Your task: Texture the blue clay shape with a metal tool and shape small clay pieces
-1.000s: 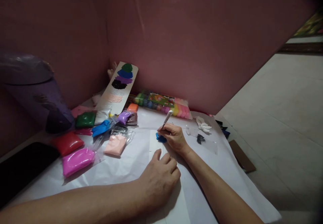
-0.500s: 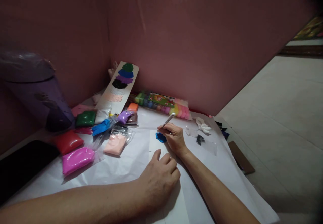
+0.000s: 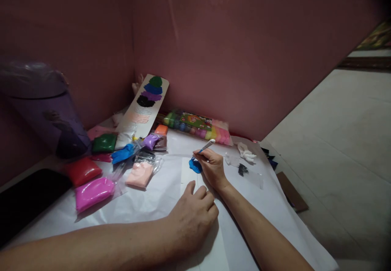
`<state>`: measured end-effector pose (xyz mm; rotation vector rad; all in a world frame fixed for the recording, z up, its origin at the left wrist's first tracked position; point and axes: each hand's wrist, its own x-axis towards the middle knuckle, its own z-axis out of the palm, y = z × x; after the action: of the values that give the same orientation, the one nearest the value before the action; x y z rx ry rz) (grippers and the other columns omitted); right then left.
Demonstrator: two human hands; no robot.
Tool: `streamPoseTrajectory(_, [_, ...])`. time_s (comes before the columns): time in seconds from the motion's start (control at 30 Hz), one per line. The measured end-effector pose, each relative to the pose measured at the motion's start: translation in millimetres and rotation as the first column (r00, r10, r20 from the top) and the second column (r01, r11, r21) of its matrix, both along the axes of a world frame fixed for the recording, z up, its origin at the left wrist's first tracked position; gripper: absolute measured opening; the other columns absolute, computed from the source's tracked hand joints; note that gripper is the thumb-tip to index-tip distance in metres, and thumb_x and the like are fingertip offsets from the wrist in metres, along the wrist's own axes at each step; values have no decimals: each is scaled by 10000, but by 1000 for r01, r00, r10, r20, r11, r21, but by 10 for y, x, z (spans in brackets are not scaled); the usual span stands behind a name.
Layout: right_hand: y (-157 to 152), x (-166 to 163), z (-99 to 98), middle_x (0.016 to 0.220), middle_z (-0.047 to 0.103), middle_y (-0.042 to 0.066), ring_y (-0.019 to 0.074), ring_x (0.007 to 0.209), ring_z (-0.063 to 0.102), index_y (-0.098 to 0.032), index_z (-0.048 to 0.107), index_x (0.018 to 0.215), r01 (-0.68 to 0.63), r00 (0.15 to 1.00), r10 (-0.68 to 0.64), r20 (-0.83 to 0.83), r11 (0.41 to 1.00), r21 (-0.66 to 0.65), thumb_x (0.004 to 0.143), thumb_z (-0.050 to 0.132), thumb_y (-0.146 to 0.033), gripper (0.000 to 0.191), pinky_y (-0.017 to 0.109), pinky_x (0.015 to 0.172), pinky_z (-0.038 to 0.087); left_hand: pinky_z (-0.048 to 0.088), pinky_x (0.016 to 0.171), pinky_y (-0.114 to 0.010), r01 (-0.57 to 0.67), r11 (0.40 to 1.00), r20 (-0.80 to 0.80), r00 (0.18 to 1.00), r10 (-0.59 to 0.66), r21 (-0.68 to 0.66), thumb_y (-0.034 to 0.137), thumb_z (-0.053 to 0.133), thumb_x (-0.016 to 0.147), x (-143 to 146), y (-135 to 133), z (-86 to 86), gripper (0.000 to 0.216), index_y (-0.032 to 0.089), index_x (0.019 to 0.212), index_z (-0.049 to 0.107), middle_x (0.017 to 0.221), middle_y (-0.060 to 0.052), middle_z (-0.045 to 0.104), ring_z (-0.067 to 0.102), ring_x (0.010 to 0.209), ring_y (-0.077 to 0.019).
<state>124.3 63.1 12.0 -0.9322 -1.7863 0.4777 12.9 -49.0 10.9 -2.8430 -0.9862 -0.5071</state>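
My right hand [image 3: 213, 168] pinches a slim stick-like modelling tool [image 3: 206, 146] whose pale, rounded end points up and to the right. Beneath its fingertips a patch of blue clay [image 3: 194, 165] is spread on a long white card strip [image 3: 187, 178]; thin blue strands rise from the patch at its upper edge. The tool's lower tip is hidden by my fingers. Resting on the strip nearer me, my left hand [image 3: 195, 214] lies palm down, fingers loosely bent and apart, holding nothing I can see. A thin line runs down the strip.
Bagged clay lies to the left, including pink [image 3: 94, 194], red [image 3: 83, 170], peach [image 3: 139, 175] and blue [image 3: 122, 153]. A card with coloured bands [image 3: 152, 95] leans behind, beside a clay pack [image 3: 198, 126]. White clay [image 3: 246, 153] and a purple container [image 3: 61, 120] flank them.
The tool in my right hand has shifted slightly right and lower at its top end. Blue strands now show above the clay patch. My left hand stays in place.
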Motion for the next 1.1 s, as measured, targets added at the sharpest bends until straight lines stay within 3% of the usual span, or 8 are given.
streamPoseTrajectory(0.23, [-35,18,36,767,667,38,167,682,620,-175,672,827,170,980,-156,-121,979,109,830,605,-236,91,307,663,498,356,777,-467,4,1000,12,1000,-4,5,284,593,765,-8,-3,7,142,161,816,544,870,-61,571,477,810,-227])
streamPoseTrajectory(0.33, [-100,19,57,729,634,18,146,634,604,-168,633,827,100,982,-92,-166,994,41,835,595,-227,70,275,613,488,349,791,-467,-4,1000,19,1000,4,15,274,593,775,-6,-2,0,121,167,808,547,856,-53,573,480,815,-226])
streamPoseTrajectory(0.53, [-193,3,96,586,562,-15,104,497,496,-153,610,729,46,999,-46,-2,999,22,807,585,-199,95,235,514,424,350,795,-469,-2,999,46,999,1,33,245,572,805,2,6,-20,77,169,807,559,850,-46,580,489,842,-229])
streamPoseTrajectory(0.87, [-225,-86,90,559,534,-32,98,493,471,-161,603,736,111,993,-116,-32,987,-113,784,569,-218,82,212,497,420,361,799,-475,13,1000,58,998,-13,6,253,572,805,1,11,-23,93,165,834,566,888,-56,586,491,892,-243])
streamPoseTrajectory(1.1, [-246,-124,85,539,549,-38,100,479,499,-165,616,733,201,980,-198,33,974,-105,761,553,-186,71,203,513,436,362,800,-455,6,1000,75,997,-6,-1,244,580,800,-1,3,-13,100,164,860,572,891,-57,589,491,896,-237])
